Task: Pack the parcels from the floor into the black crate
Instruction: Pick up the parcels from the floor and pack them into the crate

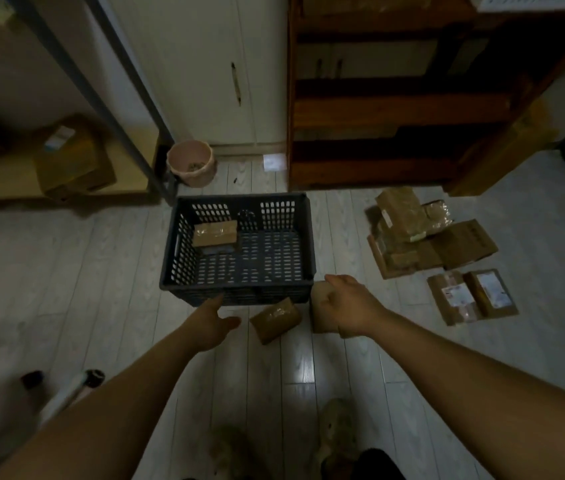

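The black crate [184,244] stands on the floor ahead of me, with one taped brown parcel [215,233] in its far left corner. My right hand [350,303] is shut on a brown parcel [320,313], held just off the crate's near right corner. My left hand [213,320] is open, fingers spread, close to the crate's near wall. A small brown parcel [275,319] lies on the floor between my hands. A heap of parcels [409,230] and two labelled ones [471,296] lie on the floor to the right.
A pink bucket [191,162] stands behind the crate by white cabinet doors [204,81]. A dark wooden shelf unit [378,109] rises at the back right. A metal rack with a cardboard box [73,157] is at the left. My slippered feet [338,431] are below.
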